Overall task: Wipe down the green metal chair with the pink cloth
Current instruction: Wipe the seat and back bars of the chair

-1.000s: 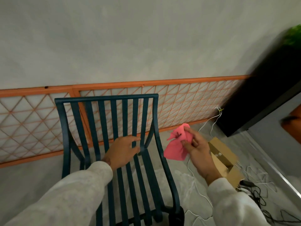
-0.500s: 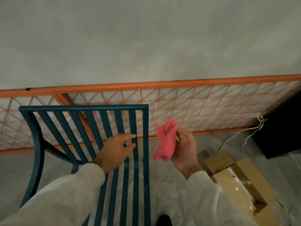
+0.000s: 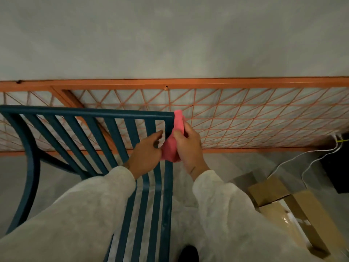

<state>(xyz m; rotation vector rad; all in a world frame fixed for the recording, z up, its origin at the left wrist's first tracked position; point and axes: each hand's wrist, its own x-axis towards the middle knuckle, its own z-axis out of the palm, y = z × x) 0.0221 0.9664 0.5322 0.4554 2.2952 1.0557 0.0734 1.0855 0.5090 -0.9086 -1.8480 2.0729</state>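
The dark green metal chair (image 3: 86,112) stands before me, its slatted back filling the left and centre of the view. My right hand (image 3: 188,146) grips the pink cloth (image 3: 176,137) and presses it against the right upright of the chair back, just below the top corner. My left hand (image 3: 146,153) rests on the slats right beside the cloth, its fingers spread and touching a slat, its fingertips close to the cloth. The seat is mostly hidden under my sleeves.
An orange lattice fence (image 3: 245,118) runs along the grey wall behind the chair. An open cardboard box (image 3: 283,201) lies on the floor at the right, with white cables (image 3: 306,161) beyond it near a dark object (image 3: 340,167).
My right hand has brought the cloth leftward onto the chair's right upright. The view has swung right and closer, so the chair sits further left. My left hand stays on the slats.
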